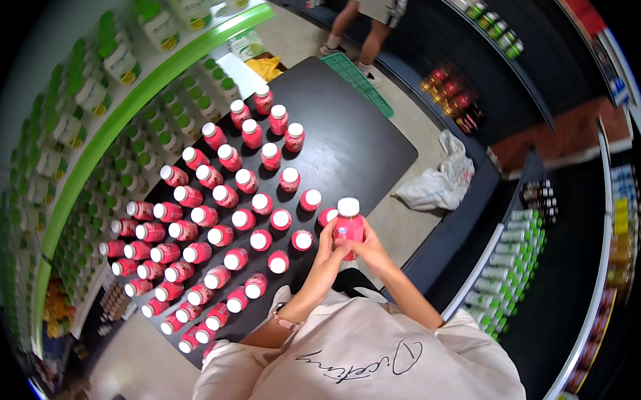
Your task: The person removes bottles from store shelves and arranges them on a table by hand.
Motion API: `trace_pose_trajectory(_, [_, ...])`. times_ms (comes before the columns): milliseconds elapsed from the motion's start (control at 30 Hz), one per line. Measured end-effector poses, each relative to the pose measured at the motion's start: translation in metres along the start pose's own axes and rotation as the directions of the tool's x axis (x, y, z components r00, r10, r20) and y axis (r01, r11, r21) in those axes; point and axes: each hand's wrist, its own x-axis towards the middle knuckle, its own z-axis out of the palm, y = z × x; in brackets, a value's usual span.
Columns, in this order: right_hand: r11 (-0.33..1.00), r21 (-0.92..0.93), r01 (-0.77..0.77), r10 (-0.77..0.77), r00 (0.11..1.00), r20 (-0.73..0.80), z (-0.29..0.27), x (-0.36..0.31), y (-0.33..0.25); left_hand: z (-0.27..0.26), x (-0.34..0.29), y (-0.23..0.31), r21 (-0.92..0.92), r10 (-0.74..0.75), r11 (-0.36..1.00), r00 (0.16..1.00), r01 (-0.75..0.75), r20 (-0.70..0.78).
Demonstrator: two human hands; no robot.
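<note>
Between both hands, close in front of my body, I hold a pink bottle (349, 225) upright with its white cap on top. My left hand (329, 245) wraps its left side, and my right hand (369, 247) grips it from the right. The fingertips meet near the bottle's lower front. Just behind my left hand another pink bottle (327, 216) stands on the dark table (340, 107), partly hidden. Many more pink bottles (246, 179) with white caps stand in loose rows across the table's left and middle.
At left, a green-edged shelf (145, 82) holds white bottles with green caps. Beyond the table, a person (370, 21) stands near a green crate (357, 84). A white plastic bag (441, 174) lies on the floor at right. Green-and-white bottles (505, 268) fill a shelf on the right.
</note>
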Motion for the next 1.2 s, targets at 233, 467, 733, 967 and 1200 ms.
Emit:
trace_pose_trajectory(233, [0.965,-0.165,0.204,-0.187,0.976,0.114,-0.004,0.044,0.001,-0.014,0.022,-0.003,-0.156,0.046,0.986,0.992,-0.064,-0.117])
trace_pose_trajectory(467, [0.823,-0.438,0.362,-0.302,0.932,0.201,-0.019,0.145,-0.027,-0.004,0.093,0.009,-0.188,0.034,0.978,0.959,-0.09,-0.282])
trace_pose_trajectory(733, [0.642,-0.527,0.557,-0.237,0.798,0.555,-0.055,0.277,-0.017,0.006,0.204,0.003,-0.398,-0.063,0.901,0.853,-0.175,-0.518])
trace_pose_trajectory(967, [0.545,-0.524,0.655,-0.098,0.67,0.736,-0.059,0.329,-0.008,-0.002,0.258,-0.013,-0.405,-0.099,0.853,0.66,-0.329,-0.745])
trace_pose_trajectory(1200, [0.495,-0.573,0.653,0.0,0.659,0.752,-0.05,0.333,-0.005,-0.008,0.258,-0.03,-0.439,-0.148,0.798,0.572,-0.413,-0.807])
